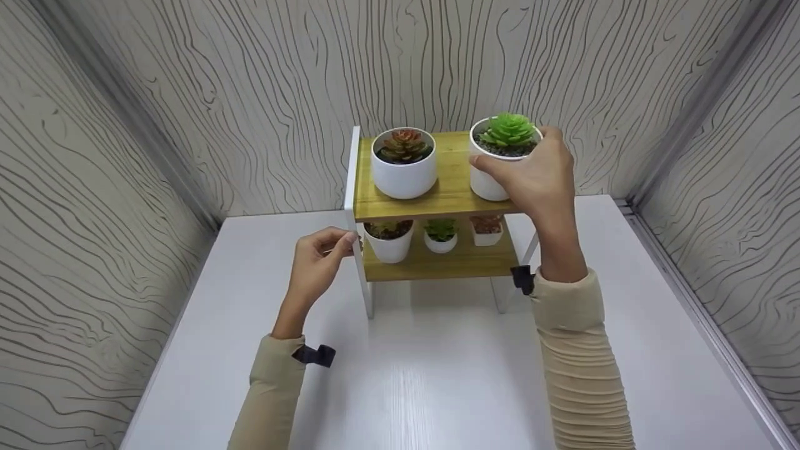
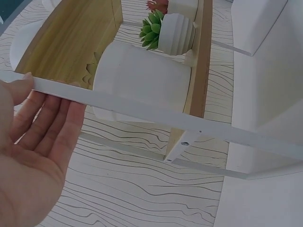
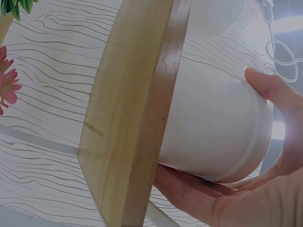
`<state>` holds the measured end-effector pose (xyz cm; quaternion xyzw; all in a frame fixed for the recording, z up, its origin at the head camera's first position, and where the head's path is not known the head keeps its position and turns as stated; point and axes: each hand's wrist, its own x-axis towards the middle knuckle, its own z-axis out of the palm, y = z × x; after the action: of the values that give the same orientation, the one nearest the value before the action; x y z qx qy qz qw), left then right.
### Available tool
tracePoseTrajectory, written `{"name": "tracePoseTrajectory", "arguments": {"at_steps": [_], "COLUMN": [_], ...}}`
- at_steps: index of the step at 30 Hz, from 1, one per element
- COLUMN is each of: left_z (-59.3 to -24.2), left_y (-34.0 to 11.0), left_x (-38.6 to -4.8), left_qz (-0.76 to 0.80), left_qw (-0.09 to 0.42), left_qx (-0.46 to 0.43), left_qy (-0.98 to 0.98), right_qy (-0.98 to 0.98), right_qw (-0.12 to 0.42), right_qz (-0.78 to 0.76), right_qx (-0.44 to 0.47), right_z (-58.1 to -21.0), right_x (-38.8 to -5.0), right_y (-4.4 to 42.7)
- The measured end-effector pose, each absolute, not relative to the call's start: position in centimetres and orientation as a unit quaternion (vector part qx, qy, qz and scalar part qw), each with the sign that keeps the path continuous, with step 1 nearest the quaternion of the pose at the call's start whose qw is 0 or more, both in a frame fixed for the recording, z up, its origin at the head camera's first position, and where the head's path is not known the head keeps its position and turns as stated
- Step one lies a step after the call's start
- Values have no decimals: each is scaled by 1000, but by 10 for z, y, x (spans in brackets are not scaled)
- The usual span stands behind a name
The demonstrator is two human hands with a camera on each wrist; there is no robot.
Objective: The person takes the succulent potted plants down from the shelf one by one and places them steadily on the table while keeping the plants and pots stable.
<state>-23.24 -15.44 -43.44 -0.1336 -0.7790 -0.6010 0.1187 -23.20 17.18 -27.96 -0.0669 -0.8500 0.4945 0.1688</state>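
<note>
On the top board of a two-tier plant shelf, my right hand grips a white pot holding a bright green succulent. In the right wrist view, thumb and fingers go round this pot, its base at the wooden board. A reddish succulent in another white pot stands to its left. My left hand holds the shelf's white left upright. The left wrist view has the thumb in front of that bar and the fingers behind it.
Three smaller potted plants stand on the lower board: a white pot at left, a small round pot in the middle and a square pot at right. The shelf stands on a white table, before a wood-grain patterned wall.
</note>
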Motion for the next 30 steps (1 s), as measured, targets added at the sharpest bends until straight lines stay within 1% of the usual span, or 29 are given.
{"name": "tracePoseTrajectory", "arguments": {"at_steps": [9,19,30], "left_z": [-434,-435,-437], "left_y": [-154,-154,-153], "left_x": [-232,-232,-233], "left_qz": [-597,-600,-608], "left_qw": [125,124,127], "left_qx": [-140,-133,-133], "left_qy": [-780,-779,-772], "right_qy": [-849,-857,-864], "right_qw": [170,155,140], "right_qz": [498,489,482], "right_qx": [-54,-54,-35], "right_z": [-274,-264,-261], "right_x": [-223,-206,-185], "right_y": [173,176,188]}}
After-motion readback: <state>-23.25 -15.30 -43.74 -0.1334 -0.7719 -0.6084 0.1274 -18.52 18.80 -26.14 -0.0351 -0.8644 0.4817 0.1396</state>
